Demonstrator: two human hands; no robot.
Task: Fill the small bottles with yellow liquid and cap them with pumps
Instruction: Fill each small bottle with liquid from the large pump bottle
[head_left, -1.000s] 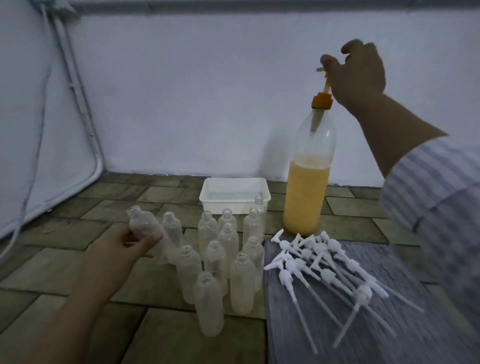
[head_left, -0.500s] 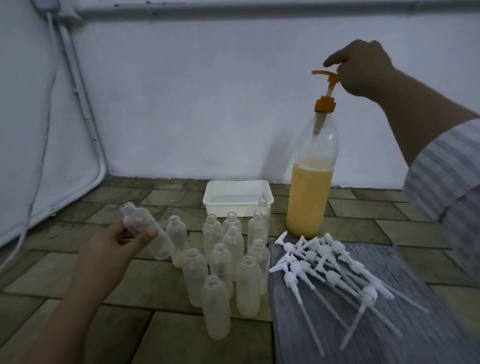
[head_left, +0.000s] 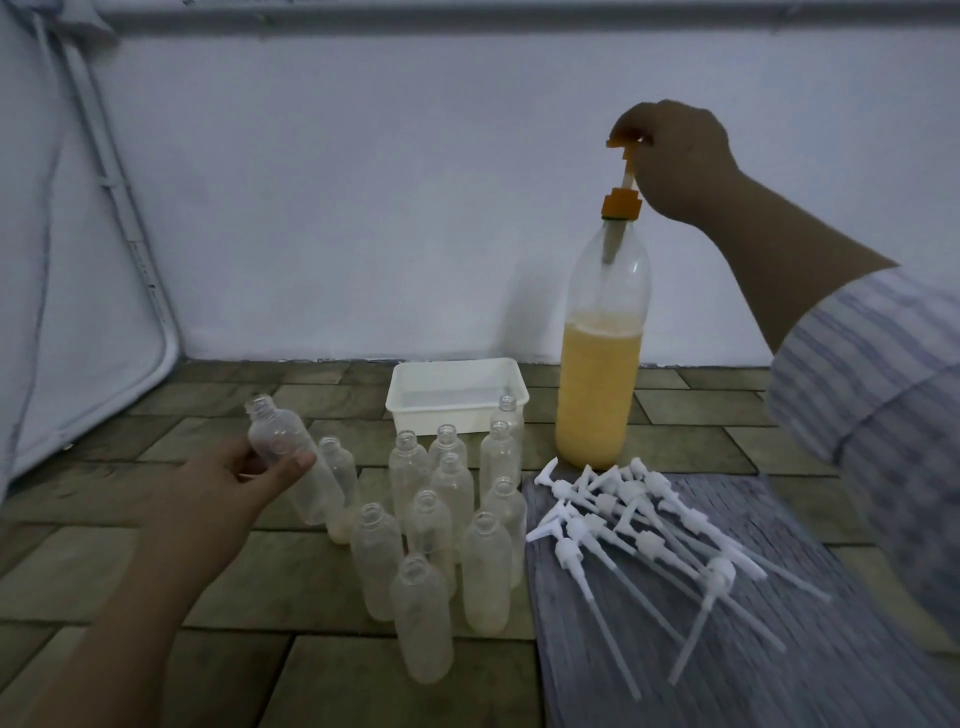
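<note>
Small bottle is in my left hand, low and far to the left of the big bottle, tilted with its mouth up. My right hand pinches the orange pump. I think the small bottle's mouth must go under the spout.
</note>
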